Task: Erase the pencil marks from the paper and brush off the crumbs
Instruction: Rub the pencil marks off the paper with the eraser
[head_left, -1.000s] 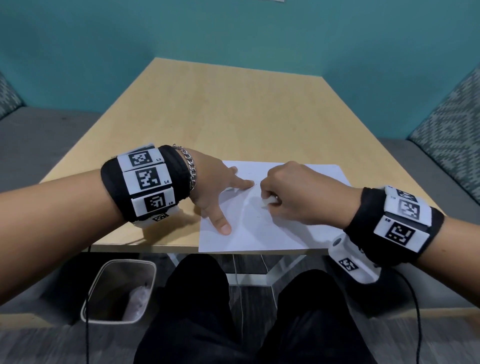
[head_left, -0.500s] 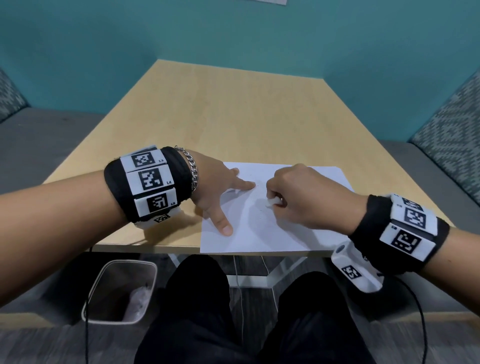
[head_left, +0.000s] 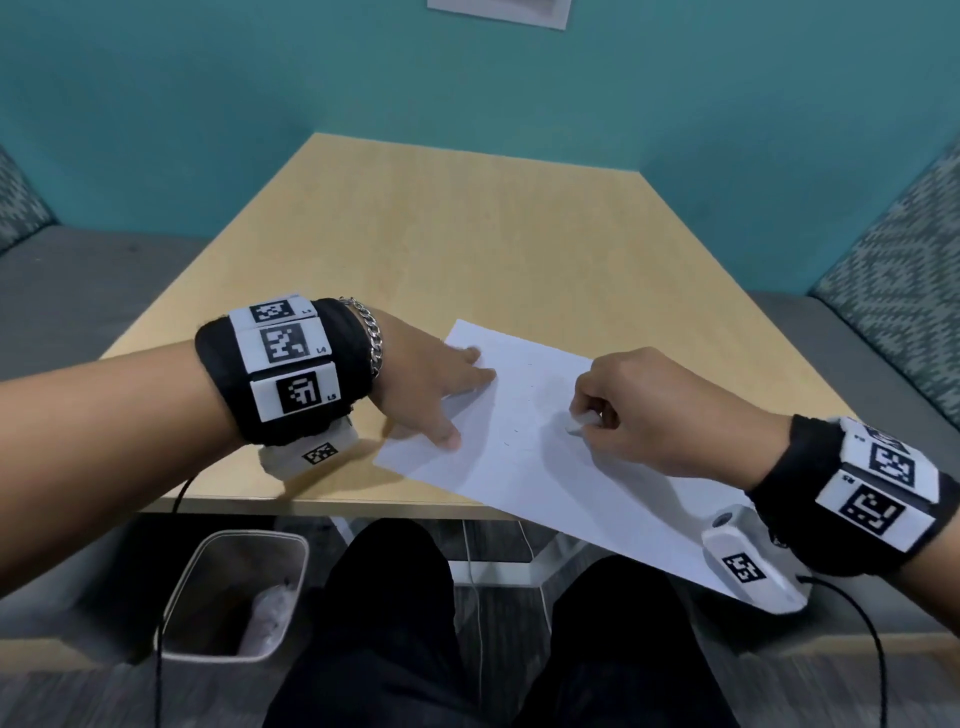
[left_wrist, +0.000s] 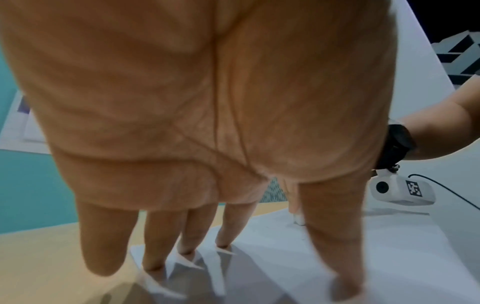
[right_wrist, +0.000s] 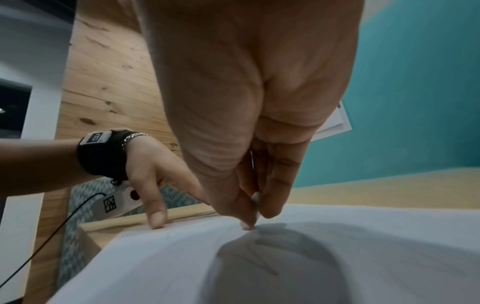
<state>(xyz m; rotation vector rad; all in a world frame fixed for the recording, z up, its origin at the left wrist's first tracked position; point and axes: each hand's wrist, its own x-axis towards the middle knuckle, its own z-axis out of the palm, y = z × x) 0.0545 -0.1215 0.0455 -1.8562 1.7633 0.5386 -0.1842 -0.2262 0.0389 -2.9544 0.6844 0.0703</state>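
A white sheet of paper (head_left: 524, 467) lies skewed on the wooden table (head_left: 441, 234), its near right corner hanging over the front edge. My left hand (head_left: 441, 384) presses its left part flat with straight, spread fingers (left_wrist: 155, 246). My right hand (head_left: 623, 405) pinches a small white eraser (head_left: 576, 423) and holds its tip on the sheet; the same eraser (right_wrist: 246, 225) shows under the thumb in the right wrist view. A few faint pencil marks (head_left: 511, 436) remain near the sheet's middle.
A grey waste bin (head_left: 234, 592) with crumpled paper inside stands on the floor below the table's front left. Cushioned benches (head_left: 893, 270) flank the table on both sides. A teal wall closes the far end. My legs are under the front edge.
The sheet has turned clockwise, so its near right corner now overhangs the table edge. My right hand has moved right and slightly toward me with the eraser. The left hand keeps pressing the paper.
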